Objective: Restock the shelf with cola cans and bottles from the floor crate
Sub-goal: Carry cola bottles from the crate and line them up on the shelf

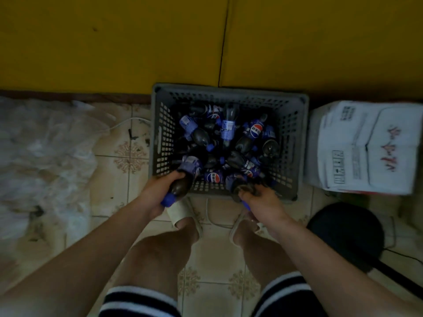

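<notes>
The person stands bent over, and closest I see dark shorts with white stripes (139, 300) and two bare legs. The feet are in pale slippers (183, 213) on the tiled floor (206, 282), just before the crate.

The left hand (158, 193) has its fingers curled around a cola bottle (183, 185). This bottle is tilted, with its blue cap (168, 200) pointing back to the person, and its labelled end is over the near edge of the crate. The right hand (261, 202) grips a second cola bottle (239, 187) in the same way, at the near right part of the crate. This one also has its blue cap toward the person. The picture is dark and a little blurred there, so I cannot tell more about the fingers.

The gray perforated crate (162, 133) stands on the floor. Inside it lies a loose heap of cola bottles (229, 133) with blue labels, pointing in many directions.

To the right of the crate, just beside it, stands a white printed carton (366, 147). Nearer to the person on that side is a black round object (345, 234). To the left lies crumpled clear plastic sheeting (41, 161), with a white cable (128, 121) between it and the crate.

Behind all this is a yellow surface (114, 42) with one dark seam.
</notes>
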A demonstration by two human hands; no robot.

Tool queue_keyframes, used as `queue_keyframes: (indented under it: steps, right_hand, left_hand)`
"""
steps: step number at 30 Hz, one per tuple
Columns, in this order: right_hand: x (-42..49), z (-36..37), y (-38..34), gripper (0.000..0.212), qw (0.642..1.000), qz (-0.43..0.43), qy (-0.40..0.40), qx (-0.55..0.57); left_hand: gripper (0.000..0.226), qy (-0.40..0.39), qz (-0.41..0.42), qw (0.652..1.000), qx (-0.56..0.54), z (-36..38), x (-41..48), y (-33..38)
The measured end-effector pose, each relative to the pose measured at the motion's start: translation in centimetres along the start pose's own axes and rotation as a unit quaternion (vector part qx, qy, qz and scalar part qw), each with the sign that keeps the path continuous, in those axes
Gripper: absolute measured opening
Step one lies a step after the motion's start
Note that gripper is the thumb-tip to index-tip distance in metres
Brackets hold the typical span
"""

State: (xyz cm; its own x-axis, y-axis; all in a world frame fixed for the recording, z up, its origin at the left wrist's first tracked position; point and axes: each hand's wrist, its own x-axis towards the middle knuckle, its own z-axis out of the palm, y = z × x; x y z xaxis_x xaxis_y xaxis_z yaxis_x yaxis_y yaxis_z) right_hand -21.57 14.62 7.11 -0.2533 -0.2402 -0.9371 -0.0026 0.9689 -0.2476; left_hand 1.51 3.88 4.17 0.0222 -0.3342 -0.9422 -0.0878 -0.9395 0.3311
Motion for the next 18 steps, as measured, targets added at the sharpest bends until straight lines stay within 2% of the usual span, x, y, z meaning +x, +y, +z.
queue_keyframes:
  steps: [4, 8, 12, 16, 18]
  right_hand:
    - [-6.7, -0.4, -1.6, 0.025, 0.983, 0.045, 0.007, 0.177]
    - [-14.3, -0.9, -3.9, 0.023, 0.964, 0.034, -0.014, 0.263]
    - [-23.8, -2.8, -6.1, 0.022, 0.964, -0.024, -0.039, 0.26]
    - [-33.7, -5.4, -8.4, 0.027, 0.975, -0.137, -0.059, 0.164]
    - [-37.4, -6.5, -9.5, 0.03, 0.97, -0.198, -0.058, 0.126]
  left_hand:
    - [0.032, -0.039, -0.056, 0.997, -0.047, -1.7, -7.7, 1.0]
    - [0.038, -0.086, -0.09, 0.985, -0.123, -2.1, -16.0, 3.0]
    - [0.06, -0.1, -0.06, 0.983, -0.145, -2.9, -23.7, 5.5]
    - [0.029, -0.106, 0.021, 0.983, -0.147, -4.9, -30.8, 8.4]
    - [0.025, -0.11, 0.067, 0.983, -0.133, -7.1, -33.1, 9.2]
